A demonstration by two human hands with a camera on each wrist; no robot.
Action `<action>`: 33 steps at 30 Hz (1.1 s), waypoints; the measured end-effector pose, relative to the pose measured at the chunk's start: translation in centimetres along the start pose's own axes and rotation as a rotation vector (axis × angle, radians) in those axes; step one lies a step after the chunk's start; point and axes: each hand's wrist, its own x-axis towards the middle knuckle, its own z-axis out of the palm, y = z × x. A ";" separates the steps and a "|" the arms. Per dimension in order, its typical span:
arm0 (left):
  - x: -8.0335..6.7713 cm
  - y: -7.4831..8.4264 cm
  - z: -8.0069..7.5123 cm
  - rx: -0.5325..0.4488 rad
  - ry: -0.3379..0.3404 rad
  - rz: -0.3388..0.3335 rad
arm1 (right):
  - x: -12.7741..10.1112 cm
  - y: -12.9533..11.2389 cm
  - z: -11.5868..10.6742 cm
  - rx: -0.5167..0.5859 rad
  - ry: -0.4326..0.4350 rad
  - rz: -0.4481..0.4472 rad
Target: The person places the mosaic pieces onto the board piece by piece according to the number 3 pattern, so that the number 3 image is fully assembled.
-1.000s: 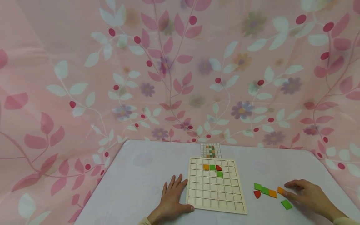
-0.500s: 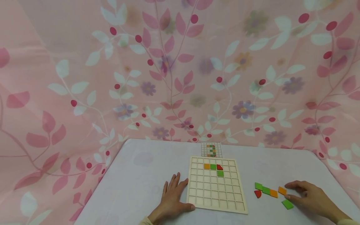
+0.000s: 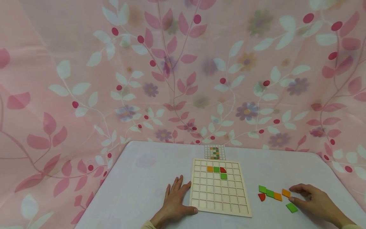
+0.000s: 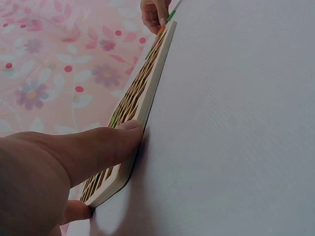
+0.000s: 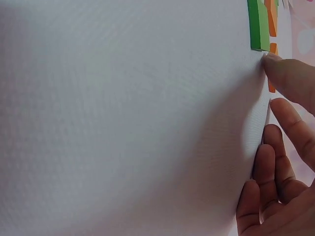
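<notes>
Barely shifted, the right hand (image 3: 315,201) keeps its loosely spread fingertips at an orange tile (image 3: 286,193), not yet pinching it, while the left hand (image 3: 175,201) lies flat, steadying the board (image 3: 218,203).

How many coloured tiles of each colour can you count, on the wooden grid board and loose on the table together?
Green tiles: 5 (2 on the grid board, 3 loose on the table)
Orange tiles: 3 (1 on the board, 2 loose)
Red tiles: 2 (1 on the board, 1 loose)
Total: 10
</notes>
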 end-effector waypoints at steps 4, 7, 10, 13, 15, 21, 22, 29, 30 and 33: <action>0.0 0.0 0.1 -0.002 0.001 -0.002 | -0.1 -0.1 0.2 0.007 0.027 0.005; 0.0 0.0 0.1 -0.005 -0.001 -0.003 | -0.3 -0.1 0.4 0.005 0.050 -0.006; 0.0 -0.1 0.2 -0.008 -0.003 -0.005 | -0.3 -0.1 0.5 0.003 0.067 -0.019; 0.1 -0.1 0.2 -0.006 -0.005 -0.009 | -0.3 -0.2 0.6 0.002 0.084 -0.025; 0.1 -0.2 0.2 -0.008 -0.007 -0.010 | -0.2 -0.3 0.7 0.002 0.087 -0.024; 0.0 -0.2 0.3 -0.011 -0.013 -0.023 | -0.3 -0.5 1.0 -0.016 0.098 -0.054; 0.0 -0.2 0.3 -0.009 -0.013 -0.026 | -0.3 -0.5 1.0 -0.013 0.100 -0.061; 0.1 -0.2 0.2 0.003 -0.008 -0.022 | -0.3 -0.5 1.1 -0.012 0.104 -0.072; 0.1 -0.1 0.2 0.004 -0.008 -0.020 | -0.3 -0.5 1.1 -0.010 0.104 -0.073; 0.0 0.0 0.1 -0.005 -0.011 -0.017 | -0.3 -0.2 1.3 -0.010 0.110 -0.082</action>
